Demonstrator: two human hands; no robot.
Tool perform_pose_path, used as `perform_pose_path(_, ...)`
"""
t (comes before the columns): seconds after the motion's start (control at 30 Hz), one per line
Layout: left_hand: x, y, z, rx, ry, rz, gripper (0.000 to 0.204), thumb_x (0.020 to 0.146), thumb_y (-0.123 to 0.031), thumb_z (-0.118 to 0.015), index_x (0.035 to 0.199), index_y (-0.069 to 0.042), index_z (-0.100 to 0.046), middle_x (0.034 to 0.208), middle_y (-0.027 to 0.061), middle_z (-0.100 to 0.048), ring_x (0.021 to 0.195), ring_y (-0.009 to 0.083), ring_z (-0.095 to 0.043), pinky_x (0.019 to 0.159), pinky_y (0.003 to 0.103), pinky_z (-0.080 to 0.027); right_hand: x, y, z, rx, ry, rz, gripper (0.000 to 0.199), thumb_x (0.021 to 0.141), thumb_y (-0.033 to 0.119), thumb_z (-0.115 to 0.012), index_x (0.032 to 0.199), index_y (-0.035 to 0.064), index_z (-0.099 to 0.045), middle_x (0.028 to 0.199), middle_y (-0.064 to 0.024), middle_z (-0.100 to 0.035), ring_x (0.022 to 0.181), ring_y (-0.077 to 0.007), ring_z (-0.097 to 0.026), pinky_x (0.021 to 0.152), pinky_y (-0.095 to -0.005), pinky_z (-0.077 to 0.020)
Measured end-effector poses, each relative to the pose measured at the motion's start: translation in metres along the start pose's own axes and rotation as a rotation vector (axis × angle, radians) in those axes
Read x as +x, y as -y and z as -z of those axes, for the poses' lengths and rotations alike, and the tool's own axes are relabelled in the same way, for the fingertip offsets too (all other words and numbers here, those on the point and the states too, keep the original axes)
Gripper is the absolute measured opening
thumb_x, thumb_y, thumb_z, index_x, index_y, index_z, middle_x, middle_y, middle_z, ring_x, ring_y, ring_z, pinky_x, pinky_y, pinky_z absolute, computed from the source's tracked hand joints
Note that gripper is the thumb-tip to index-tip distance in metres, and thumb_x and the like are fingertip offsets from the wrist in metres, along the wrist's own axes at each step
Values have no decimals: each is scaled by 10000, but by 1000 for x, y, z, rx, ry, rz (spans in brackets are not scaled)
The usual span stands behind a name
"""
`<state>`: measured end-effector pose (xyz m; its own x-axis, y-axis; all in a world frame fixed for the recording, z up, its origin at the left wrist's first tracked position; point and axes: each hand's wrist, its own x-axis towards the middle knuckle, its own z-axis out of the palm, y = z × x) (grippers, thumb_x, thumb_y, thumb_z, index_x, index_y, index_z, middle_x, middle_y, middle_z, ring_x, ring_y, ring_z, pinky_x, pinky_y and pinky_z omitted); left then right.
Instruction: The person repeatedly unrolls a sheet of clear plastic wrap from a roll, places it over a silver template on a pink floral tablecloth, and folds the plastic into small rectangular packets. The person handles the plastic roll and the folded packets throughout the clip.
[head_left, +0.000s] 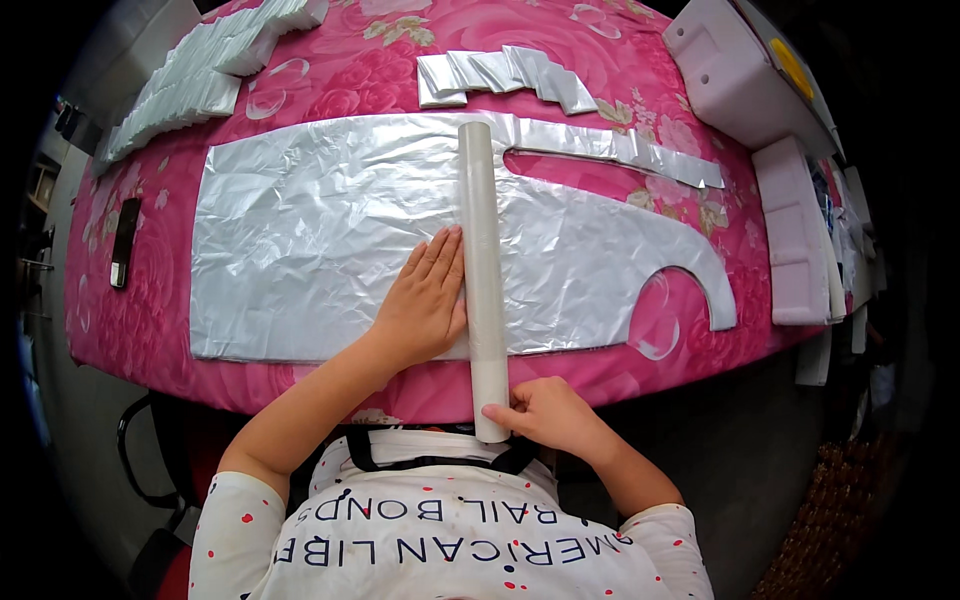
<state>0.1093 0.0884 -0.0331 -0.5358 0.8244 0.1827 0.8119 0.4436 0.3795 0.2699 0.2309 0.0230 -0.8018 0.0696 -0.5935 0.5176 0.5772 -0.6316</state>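
A shiny silvery-white plastic apron sheet (pixel 300 240) lies spread on the table, with curved cut-outs and strap-like ends at its right side. A long pale tube (pixel 483 250) lies across it from far to near, its near end sticking out past the table edge. My left hand (pixel 425 300) rests flat on the sheet, its fingers stretched out along the left side of the tube. At the near end, my right hand (pixel 548 413) is closed on the tube, its thumb pressed on the right side. Its curled fingers are partly hidden.
The table has a pink floral cloth (pixel 130 350). Several folded silvery packets (pixel 500 75) lie in a row beyond the sheet, and a longer row of folded packets (pixel 195 85) sits at far left. A dark phone (pixel 125 243) lies at left. White foam boxes (pixel 790 230) line the right edge.
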Motion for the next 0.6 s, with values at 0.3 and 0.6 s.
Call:
perform_pose_path(0.3,3,-2,-2,69,25,-10,623,824,-219,-367,1347,109,-276,1425,259,-252,1358,345,-202,1118,422,-127,158,29,89,676,-105,49,498,878,443,-545,865,-48,-628,758,-90,-642,629,-135,-612,576,-234,-510)
perform_pose_path(0.6,2,-2,-3,93,32,2,628,817,-216,-364,1345,114,-276,1433,255,-240,1363,337,-193,1122,415,-116,249,19,140,1783,-122,480,307,928,277,-454,1065,9,-512,1055,-119,-614,905,-269,-614,808,-414,-505)
